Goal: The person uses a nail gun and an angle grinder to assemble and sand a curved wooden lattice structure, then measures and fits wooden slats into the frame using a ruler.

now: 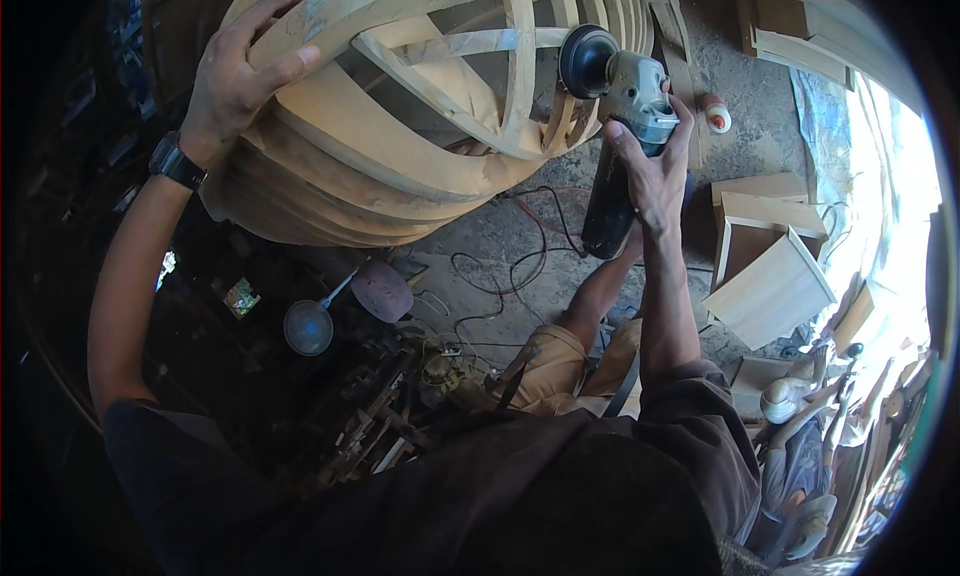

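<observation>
A large curved wooden frame, built of pale slats and ribs, fills the upper middle of the head view. My left hand grips its outer rail at the upper left, thumb over the near face and fingers over the far side. In my right hand is an angle grinder, held by its body with the dark end pointing down toward me. The grinder's round black disc is against or just in front of the frame's right-hand ribs; whether it touches them I cannot tell.
Cables loop over the concrete floor below the frame. A bottle with a red top stands to the right, near wooden boxes. A pan-shaped object lies by a purplish rounded object. People are at the lower right.
</observation>
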Demonstrator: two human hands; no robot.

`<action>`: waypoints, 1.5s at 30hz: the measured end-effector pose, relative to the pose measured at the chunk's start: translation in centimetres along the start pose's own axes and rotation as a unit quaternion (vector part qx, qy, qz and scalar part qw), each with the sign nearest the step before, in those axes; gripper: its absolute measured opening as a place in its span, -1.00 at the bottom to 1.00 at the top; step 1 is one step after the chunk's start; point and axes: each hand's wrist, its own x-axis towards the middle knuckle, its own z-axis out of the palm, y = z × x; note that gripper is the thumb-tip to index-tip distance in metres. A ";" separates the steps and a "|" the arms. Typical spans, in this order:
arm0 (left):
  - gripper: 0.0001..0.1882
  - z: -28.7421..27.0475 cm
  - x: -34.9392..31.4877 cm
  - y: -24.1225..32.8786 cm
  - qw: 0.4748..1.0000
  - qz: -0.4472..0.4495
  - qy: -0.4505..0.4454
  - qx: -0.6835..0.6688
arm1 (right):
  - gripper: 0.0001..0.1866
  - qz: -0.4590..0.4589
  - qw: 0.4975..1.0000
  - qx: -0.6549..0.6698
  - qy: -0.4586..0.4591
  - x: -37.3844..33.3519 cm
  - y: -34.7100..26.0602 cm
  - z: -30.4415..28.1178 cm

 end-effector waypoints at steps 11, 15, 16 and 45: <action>-0.23 -0.2 0.1 0.3 1.000 -0.001 -0.001 0.016 | 0.01 -0.072 0.997 -0.028 0.032 0.6 -0.5 0.4; -0.22 -0.2 0.3 0.5 1.000 0.004 -0.005 0.004 | 0.02 -0.109 0.994 -0.008 0.011 0.0 0.0 1.7; -0.22 -0.2 0.2 0.4 1.000 0.003 -0.006 0.003 | 0.02 -0.123 0.992 0.001 0.012 0.0 0.0 2.2; -0.20 -0.5 0.3 0.8 1.000 -0.011 -0.008 -0.007 | 0.00 -0.087 0.995 0.049 -0.006 -1.7 0.2 2.7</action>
